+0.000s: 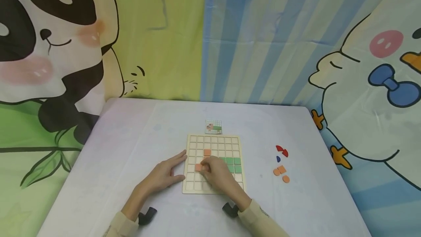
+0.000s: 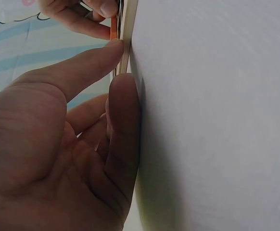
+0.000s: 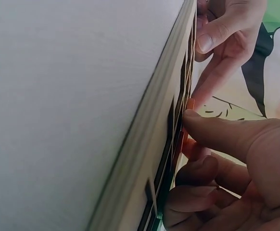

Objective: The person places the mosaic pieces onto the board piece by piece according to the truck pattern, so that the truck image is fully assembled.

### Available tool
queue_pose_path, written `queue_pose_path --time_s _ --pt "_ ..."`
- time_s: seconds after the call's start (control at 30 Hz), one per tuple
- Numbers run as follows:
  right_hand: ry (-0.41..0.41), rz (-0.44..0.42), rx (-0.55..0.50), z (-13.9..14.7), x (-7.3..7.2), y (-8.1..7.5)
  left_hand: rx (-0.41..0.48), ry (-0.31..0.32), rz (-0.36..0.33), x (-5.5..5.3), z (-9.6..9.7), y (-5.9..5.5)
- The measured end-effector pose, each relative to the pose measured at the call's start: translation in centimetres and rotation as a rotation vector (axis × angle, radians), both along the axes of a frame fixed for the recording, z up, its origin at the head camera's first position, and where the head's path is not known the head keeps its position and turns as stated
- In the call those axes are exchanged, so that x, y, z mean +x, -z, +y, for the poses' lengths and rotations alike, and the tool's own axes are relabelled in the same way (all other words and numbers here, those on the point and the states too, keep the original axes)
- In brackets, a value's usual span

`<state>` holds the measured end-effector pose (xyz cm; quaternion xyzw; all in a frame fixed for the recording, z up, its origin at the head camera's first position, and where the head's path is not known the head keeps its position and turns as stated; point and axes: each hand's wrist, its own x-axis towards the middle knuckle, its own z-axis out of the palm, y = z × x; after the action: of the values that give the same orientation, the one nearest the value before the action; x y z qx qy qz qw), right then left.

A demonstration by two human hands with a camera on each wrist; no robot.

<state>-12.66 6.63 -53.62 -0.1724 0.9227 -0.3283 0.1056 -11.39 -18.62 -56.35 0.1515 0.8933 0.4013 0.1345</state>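
A pale square grid board [image 1: 194,185] lies on the table, with orange square tiles [image 1: 207,152] and green square tiles [image 1: 237,161] set in its cells. My left hand [image 1: 162,174] rests at the board's left edge, thumb and fingers extended; the left wrist view shows the thumb tip [image 2: 115,48] against the rim. Over the middle of the board, my right hand [image 1: 218,173] has its fingers curled and pinches an orange tile, largely hidden beneath the fingertips. In the right wrist view the thumb [image 3: 217,127] presses down beside an orange edge [image 3: 191,104].
Behind the board lies a small picture card [image 1: 213,126] with a grid drawing. To the right are red wedge pieces [image 1: 285,153], a blue piece [image 1: 278,159] and several orange pieces [image 1: 285,179]. Black curved objects [image 1: 148,216] sit by both wrists. Printed cloth hangs behind the table.
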Motion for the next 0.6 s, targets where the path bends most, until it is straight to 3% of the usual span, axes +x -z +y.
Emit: queue_pose_path --time_s 0.6 --pt "-0.013 0.03 0.007 0.55 0.11 -0.1 0.003 0.004 0.015 -0.02 0.04 -0.08"
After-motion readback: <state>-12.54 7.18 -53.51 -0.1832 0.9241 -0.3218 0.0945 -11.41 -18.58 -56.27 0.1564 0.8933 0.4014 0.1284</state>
